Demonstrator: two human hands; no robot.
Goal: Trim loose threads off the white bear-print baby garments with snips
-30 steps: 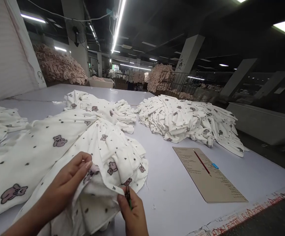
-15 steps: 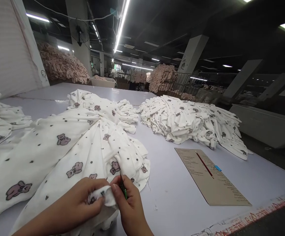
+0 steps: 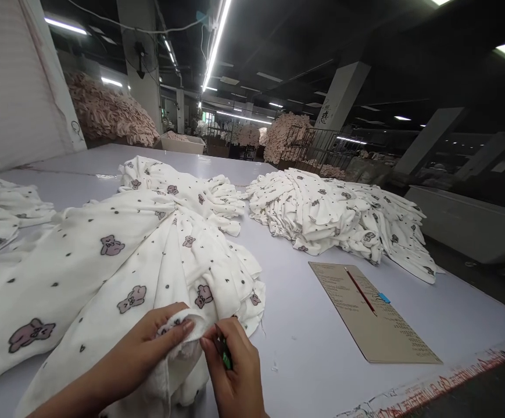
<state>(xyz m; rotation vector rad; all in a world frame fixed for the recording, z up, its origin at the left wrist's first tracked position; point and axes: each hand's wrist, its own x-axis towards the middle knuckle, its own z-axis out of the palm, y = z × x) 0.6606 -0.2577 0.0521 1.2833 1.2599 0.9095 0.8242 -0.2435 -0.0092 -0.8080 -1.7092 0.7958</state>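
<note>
White fleece-like fabric [image 3: 154, 255] with a print of purple-grey bears and small dark marks lies gathered in front of me. My left hand [image 3: 158, 342] pinches a folded edge of it between thumb and fingers. Close beside that edge is my right hand [image 3: 235, 360], closed around small thread snips [image 3: 225, 350], dark with a green part and mostly hidden in the palm. Its thumb and index fingertip are pressed together at the fabric's edge; whether a thread is between them I cannot make out.
A heap of the same printed fabric [image 3: 322, 212] lies at the right, more fabric [image 3: 6, 203] at the far left. A brown board with writing [image 3: 365, 325] bears a red pencil [image 3: 360, 290] and a blue clip [image 3: 383, 298]. Thread scraps lie on the white table [image 3: 287, 348].
My left hand has turned and lifted the fabric edge slightly, showing more of its fold. My right hand has shifted a little right and down, with the snips still in it.
</note>
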